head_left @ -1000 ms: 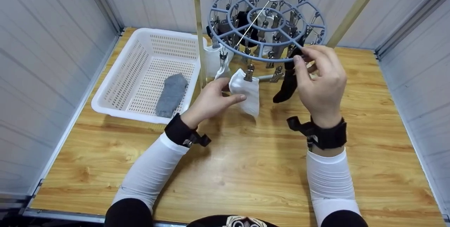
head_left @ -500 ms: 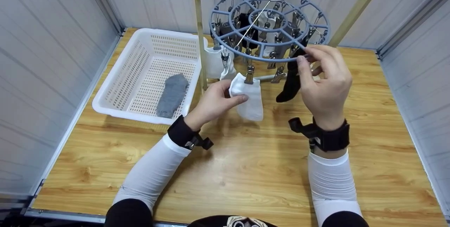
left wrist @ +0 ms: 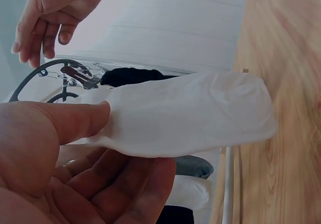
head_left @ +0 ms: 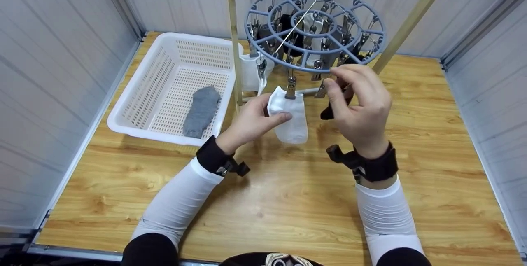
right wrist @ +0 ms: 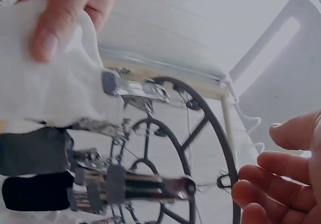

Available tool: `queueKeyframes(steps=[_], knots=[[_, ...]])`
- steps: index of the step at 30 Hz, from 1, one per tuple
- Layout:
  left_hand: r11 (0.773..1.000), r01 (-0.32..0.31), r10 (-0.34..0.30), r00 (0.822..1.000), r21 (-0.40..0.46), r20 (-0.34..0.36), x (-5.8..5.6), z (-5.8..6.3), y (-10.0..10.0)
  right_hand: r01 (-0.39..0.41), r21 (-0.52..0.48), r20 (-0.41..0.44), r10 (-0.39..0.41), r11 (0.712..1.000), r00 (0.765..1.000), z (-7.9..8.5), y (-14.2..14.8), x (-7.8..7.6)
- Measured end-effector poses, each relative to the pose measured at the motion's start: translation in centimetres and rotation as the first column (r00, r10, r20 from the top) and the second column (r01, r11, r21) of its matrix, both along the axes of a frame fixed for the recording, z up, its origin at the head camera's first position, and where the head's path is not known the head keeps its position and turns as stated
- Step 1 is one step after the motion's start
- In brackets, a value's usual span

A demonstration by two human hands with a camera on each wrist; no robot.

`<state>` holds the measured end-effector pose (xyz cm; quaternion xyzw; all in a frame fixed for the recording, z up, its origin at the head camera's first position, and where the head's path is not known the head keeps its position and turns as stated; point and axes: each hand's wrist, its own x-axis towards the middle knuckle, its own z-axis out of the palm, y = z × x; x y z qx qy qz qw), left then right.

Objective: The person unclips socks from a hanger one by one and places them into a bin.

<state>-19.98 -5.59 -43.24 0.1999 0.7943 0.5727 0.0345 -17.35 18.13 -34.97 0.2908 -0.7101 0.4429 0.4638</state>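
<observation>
My left hand (head_left: 253,120) pinches a white sock (head_left: 295,128) near its cuff, thumb in front and fingers behind. A metal clip (head_left: 291,88) grips one side of that cuff. The clip hangs from a blue-grey round drying rack (head_left: 305,68). My right hand (head_left: 362,103) is by the rack's front right rim, fingers loosely bent. In the right wrist view the right fingertips (right wrist: 246,191) stand apart from the ring and hold nothing. An unused clip (head_left: 321,90) dangles just left of them. Behind the right hand a black sock (head_left: 327,113) is partly hidden.
A white plastic basket (head_left: 144,135) at the left holds one grey sock (head_left: 201,111). More socks hang at the rack's back, including another white sock (head_left: 249,74). Wooden poles (head_left: 233,31) stand on both sides of the rack.
My right hand has left the rack's rim and moved left and slightly down, towards the dangling clip. The left hand keeps its pinch on the white sock, which now hangs straighter.
</observation>
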Motion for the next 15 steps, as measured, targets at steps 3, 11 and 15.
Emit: queueKeyframes(steps=[3,11,15], knots=[[1.0,0.0,0.0,1.0,-0.004,-0.003,0.0,-0.1,0.0,-0.034,0.025,0.014,0.034,0.999,0.999,-0.5,-0.5,-0.2],[1.0,0.012,-0.012,1.0,0.017,0.008,0.2,0.2,0.1,-0.067,0.146,0.094,0.054,0.987,0.994,-1.3,-1.3,-0.9],[0.999,0.021,-0.022,1.0,0.033,0.017,0.3,0.1,0.0,-0.069,0.227,0.139,0.037,0.971,0.99,-2.1,-1.8,-1.2]])
